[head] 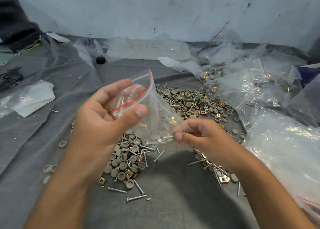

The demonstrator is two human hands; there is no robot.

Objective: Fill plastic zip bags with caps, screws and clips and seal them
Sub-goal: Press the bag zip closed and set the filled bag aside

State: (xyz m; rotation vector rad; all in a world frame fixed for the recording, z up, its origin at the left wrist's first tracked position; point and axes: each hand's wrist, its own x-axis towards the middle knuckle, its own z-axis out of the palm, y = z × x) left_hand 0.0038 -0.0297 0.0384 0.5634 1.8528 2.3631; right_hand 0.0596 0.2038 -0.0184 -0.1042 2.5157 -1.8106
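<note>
My left hand holds a small clear zip bag with a red seal line by its open top, thumb and fingers curled round the mouth. The bag hangs tilted and holds a few gold clips and screws. My right hand pinches a screw against the bag's lower corner. Under both hands a loose pile of grey caps, screws and gold clips spreads over the grey cloth, with more of them near my left wrist.
Filled and empty clear bags lie heaped at the right and back. A large plastic bag lies at the right edge. Folded plastic lies at the left, and a small black object sits further back. A wall stands behind.
</note>
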